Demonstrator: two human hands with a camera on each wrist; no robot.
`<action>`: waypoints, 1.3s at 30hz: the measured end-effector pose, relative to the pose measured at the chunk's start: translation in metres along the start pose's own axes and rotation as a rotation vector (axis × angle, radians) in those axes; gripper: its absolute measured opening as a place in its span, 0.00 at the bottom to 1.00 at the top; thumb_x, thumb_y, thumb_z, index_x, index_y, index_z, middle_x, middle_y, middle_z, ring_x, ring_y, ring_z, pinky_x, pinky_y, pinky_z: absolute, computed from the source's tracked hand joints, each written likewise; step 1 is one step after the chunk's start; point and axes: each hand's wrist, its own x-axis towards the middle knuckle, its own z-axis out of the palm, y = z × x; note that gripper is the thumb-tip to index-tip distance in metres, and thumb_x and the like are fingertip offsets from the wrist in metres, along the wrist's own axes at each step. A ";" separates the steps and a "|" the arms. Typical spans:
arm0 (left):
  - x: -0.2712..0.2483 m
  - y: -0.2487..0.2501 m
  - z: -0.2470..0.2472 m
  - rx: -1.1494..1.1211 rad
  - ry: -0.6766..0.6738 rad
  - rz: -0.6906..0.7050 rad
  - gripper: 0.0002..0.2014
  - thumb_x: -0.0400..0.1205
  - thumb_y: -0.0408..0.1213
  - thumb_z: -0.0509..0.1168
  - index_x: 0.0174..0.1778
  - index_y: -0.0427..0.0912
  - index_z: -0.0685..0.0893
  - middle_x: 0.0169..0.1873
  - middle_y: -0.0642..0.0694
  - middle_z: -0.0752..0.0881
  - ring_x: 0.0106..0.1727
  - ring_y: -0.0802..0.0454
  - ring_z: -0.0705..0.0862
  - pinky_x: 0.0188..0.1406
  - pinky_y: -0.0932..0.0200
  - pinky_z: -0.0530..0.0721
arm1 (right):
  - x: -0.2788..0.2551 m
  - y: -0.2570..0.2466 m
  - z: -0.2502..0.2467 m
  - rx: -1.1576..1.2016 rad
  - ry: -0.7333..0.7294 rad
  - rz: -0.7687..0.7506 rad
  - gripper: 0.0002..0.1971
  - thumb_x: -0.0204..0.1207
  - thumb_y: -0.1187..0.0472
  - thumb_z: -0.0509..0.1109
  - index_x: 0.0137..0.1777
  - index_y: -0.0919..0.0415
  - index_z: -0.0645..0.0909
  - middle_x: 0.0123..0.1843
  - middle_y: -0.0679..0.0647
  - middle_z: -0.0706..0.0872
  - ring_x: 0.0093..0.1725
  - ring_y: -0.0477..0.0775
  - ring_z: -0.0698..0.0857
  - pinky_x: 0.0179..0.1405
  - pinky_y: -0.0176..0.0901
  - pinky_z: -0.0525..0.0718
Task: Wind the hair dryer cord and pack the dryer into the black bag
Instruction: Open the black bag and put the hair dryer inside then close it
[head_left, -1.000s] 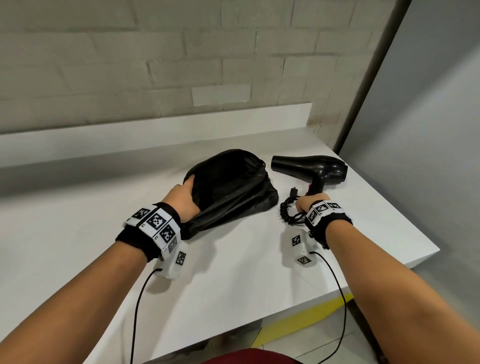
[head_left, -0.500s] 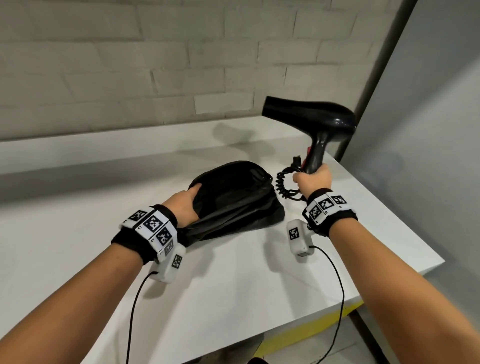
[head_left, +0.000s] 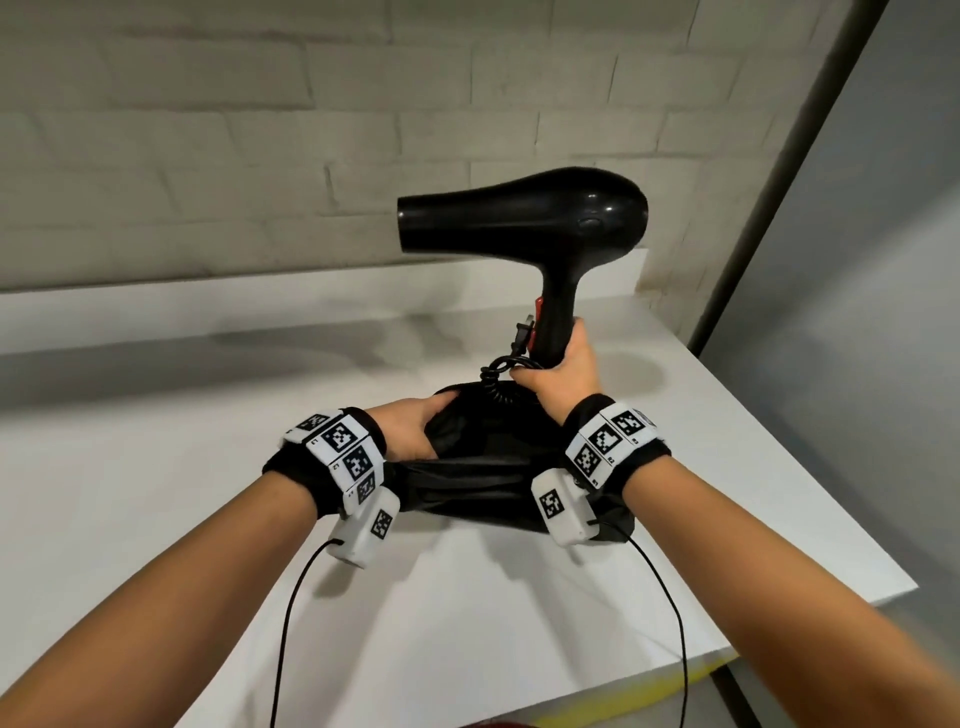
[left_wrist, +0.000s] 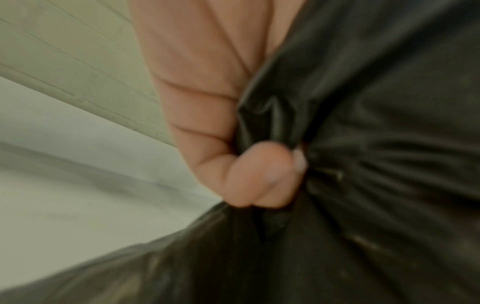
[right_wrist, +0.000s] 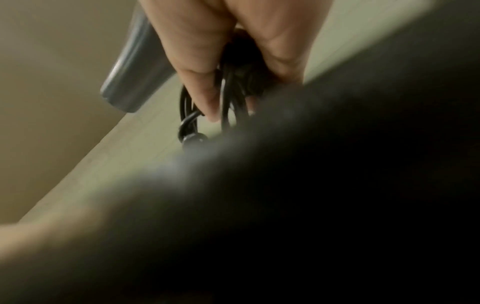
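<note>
Fingers (left_wrist: 262, 176) of the left hand (head_left: 410, 434) pinch a gathered fold of the black bag (head_left: 493, 478); the right hand (head_left: 563, 374) is wrapped round the hair dryer (head_left: 524, 218) handle.

The dryer is held upright above the bag, nozzle pointing left, near the counter (head_left: 156, 519) right edge. The right hand's grip also traps loops of the coiled cord (head_left: 496, 382) against the handle, likely so the winding does not spring loose on the way in. The left hand's pinch appears meant to hold the bag mouth up and open beneath the dryer. The plug (head_left: 522, 332) stands beside the handle. Hidden: the bag opening itself, covered by both wrists; how many cord turns are secured cannot be told. The right wrist view is mostly blocked by dark blur, and the left wrist view is soft.
</note>
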 end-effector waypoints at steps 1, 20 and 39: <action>0.002 0.000 -0.001 -0.023 -0.004 -0.008 0.47 0.71 0.32 0.73 0.82 0.55 0.55 0.64 0.48 0.83 0.63 0.51 0.82 0.67 0.60 0.78 | -0.001 0.003 0.000 -0.009 -0.029 -0.005 0.33 0.58 0.78 0.74 0.53 0.42 0.70 0.45 0.48 0.86 0.47 0.49 0.87 0.53 0.42 0.85; -0.001 -0.017 -0.009 -0.569 0.179 -0.045 0.15 0.63 0.21 0.66 0.42 0.42 0.80 0.39 0.38 0.81 0.31 0.50 0.82 0.24 0.64 0.81 | -0.009 0.047 -0.055 -0.360 -0.264 0.033 0.31 0.57 0.79 0.74 0.49 0.45 0.71 0.47 0.50 0.84 0.47 0.48 0.83 0.41 0.17 0.78; -0.013 0.012 -0.038 -0.177 0.193 -0.196 0.30 0.78 0.20 0.56 0.74 0.53 0.72 0.51 0.44 0.79 0.38 0.51 0.78 0.24 0.66 0.79 | -0.010 0.040 -0.052 -0.463 -0.191 0.021 0.26 0.63 0.76 0.71 0.57 0.51 0.74 0.49 0.54 0.86 0.48 0.51 0.85 0.51 0.40 0.81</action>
